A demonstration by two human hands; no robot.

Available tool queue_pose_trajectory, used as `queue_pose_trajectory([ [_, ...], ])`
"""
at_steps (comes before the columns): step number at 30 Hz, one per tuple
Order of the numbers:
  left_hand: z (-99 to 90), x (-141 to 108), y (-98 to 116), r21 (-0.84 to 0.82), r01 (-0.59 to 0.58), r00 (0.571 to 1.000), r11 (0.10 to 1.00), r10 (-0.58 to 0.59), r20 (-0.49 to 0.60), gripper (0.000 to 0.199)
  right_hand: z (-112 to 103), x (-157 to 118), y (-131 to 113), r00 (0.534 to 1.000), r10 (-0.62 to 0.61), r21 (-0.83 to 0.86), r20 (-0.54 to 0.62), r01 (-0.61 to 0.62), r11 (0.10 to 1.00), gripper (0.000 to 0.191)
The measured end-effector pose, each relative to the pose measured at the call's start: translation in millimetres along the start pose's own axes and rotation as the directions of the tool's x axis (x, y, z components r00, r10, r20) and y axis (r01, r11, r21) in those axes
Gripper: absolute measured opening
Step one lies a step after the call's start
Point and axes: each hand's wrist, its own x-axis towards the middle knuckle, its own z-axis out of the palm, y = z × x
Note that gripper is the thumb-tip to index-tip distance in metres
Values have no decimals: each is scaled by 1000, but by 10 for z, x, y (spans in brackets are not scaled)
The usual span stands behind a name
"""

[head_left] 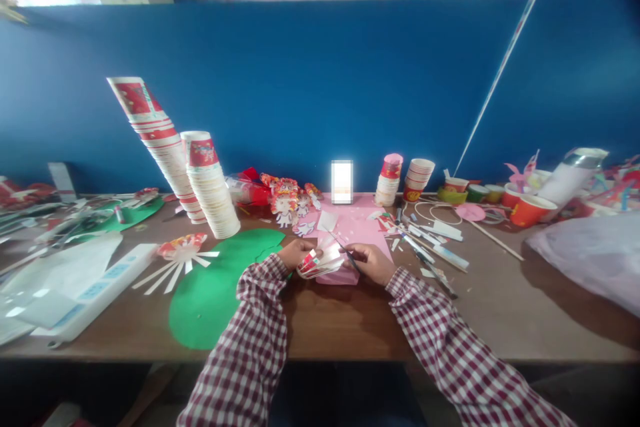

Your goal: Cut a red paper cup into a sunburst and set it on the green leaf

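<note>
Near the front middle of the table, my left hand (294,254) is closed on a red-and-white paper cup (320,265) whose wall is slit into strips. My right hand (373,262) grips dark-handled scissors (351,257), their tips pointing up and left beside the white strips. Whether the blades touch a strip I cannot tell. Beneath and behind both hands lies a sheet of pink paper (360,230) with small white scraps on it. A green paper shape (215,300) lies left of my left hand, and a cut-up cup with spread strips (181,250) is beyond it.
Two tall leaning stacks of paper cups (210,190) stand at the back left, with shorter cup stacks (388,180) behind the pink paper. Pens (420,247) and scraps lie to the right. A white power strip (107,287) is at left, a plastic bag (590,253) at far right.
</note>
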Motion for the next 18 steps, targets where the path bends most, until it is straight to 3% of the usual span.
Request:
queue_pose_trajectory([
  [18,-86,99,-164,55,-46,994,997,41,100,30,-9,3,32,1000,-7,-36,-4,7,999,43],
])
